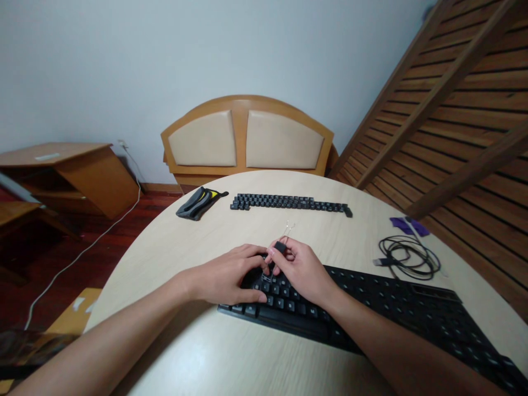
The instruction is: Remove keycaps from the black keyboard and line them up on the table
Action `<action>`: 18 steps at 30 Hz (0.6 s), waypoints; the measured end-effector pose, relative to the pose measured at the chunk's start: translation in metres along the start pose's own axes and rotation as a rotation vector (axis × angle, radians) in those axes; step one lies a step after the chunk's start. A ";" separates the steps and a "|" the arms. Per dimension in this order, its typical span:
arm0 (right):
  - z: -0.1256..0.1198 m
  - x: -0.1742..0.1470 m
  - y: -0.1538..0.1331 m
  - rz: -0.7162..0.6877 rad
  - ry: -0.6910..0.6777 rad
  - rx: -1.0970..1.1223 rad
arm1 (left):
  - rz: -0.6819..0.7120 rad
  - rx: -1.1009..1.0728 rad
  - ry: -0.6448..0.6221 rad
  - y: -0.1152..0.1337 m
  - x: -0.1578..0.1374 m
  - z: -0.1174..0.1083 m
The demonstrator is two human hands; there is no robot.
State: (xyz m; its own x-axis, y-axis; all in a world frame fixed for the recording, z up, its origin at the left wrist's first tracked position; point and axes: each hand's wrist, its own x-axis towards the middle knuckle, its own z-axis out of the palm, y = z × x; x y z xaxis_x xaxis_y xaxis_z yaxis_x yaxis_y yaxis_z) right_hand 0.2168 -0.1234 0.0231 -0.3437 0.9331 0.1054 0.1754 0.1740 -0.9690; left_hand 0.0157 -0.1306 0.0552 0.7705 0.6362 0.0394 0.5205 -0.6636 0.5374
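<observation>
A black keyboard (363, 297) lies slantwise on the round table, some of its key positions without caps. My right hand (305, 269) is closed around a keycap puller (280, 247) with a dark handle. Thin wires stick up from the handle's top, while its lower end reaches down to the keys. Beside that lower end, my left hand (231, 275) rests on the keyboard's left part, thumb and forefinger apart. Its forefinger is close to the puller's tip; whether they touch I cannot tell. My fingers hide some keys.
Removed keycaps (280, 202) are lined up in rows farther back on the table (185, 330). A grey and black pouch (200, 203) with yellow inside lies left of them. At right are a coiled black USB cable (408, 258) and a purple cloth (408, 226). A chair (241, 137) stands behind.
</observation>
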 end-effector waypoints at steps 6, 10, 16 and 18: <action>-0.003 -0.002 -0.007 -0.042 -0.075 -0.136 | -0.049 -0.006 -0.008 -0.002 0.000 0.002; -0.013 -0.009 -0.030 -0.048 -0.157 -0.231 | -0.010 -0.040 -0.009 -0.006 0.000 0.004; -0.033 -0.011 -0.051 -0.035 -0.184 -0.328 | 0.015 -0.076 -0.027 -0.012 0.002 0.000; -0.036 -0.006 -0.046 -0.037 -0.163 -0.310 | 0.015 -0.075 -0.027 -0.014 0.002 -0.002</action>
State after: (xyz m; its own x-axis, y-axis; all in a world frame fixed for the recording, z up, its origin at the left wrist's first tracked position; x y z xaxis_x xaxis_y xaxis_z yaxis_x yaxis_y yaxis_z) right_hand 0.2440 -0.1260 0.0751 -0.4938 0.8661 0.0782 0.4229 0.3178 -0.8486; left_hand 0.0093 -0.1190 0.0489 0.7884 0.6146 0.0259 0.4801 -0.6411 0.5988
